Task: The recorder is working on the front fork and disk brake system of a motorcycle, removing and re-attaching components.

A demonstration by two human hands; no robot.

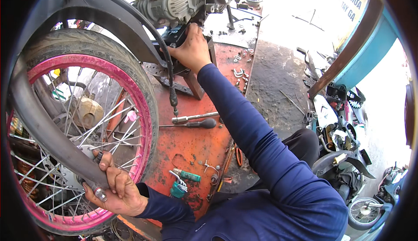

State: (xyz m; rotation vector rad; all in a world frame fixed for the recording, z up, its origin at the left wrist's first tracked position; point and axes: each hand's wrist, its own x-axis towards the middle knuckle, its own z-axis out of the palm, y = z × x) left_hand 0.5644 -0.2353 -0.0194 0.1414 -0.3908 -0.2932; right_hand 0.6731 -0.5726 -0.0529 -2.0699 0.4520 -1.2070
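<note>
- Left hand (pixel 124 192) is curling its fingers round the near end of the gray arm (pixel 58 147), at the near left, by the hub of the pink-rimmed wheel (pixel 146 104). A shiny bolt end (pixel 100 194) is sticking out by the thumb. Looks like the hold is steadying that end.
- Right hand (pixel 193 51) is reaching far, resting on the black box (pixel 175 35) just below the engine (pixel 174 2). Thumb is standing apart from the fingers; fingertips are hidden, so can't tell if this grip is pinching or only pressing. Probably bracing.
- Brown metal stand (pixel 194 85) is sitting under that area on the red desk (pixel 178 143), likely carrying weight.
- Black cable (pixel 167 62) is hanging down between wheel and stand, its lower end just beside the metal bar (pixel 196 117). Can't tell if they're touching.
- Bar and screwdriver (pixel 208 123) are lying side by side, mid-desk, presumably for easy reach.
- Hex keys (pixel 178 189) are staying bunched in a green holder, near side, beside a green tube (pixel 188 175).
- Small bolts (pixel 239 72) are lying loosely grouped along the desk's right edge, probably so none get lost.
</note>
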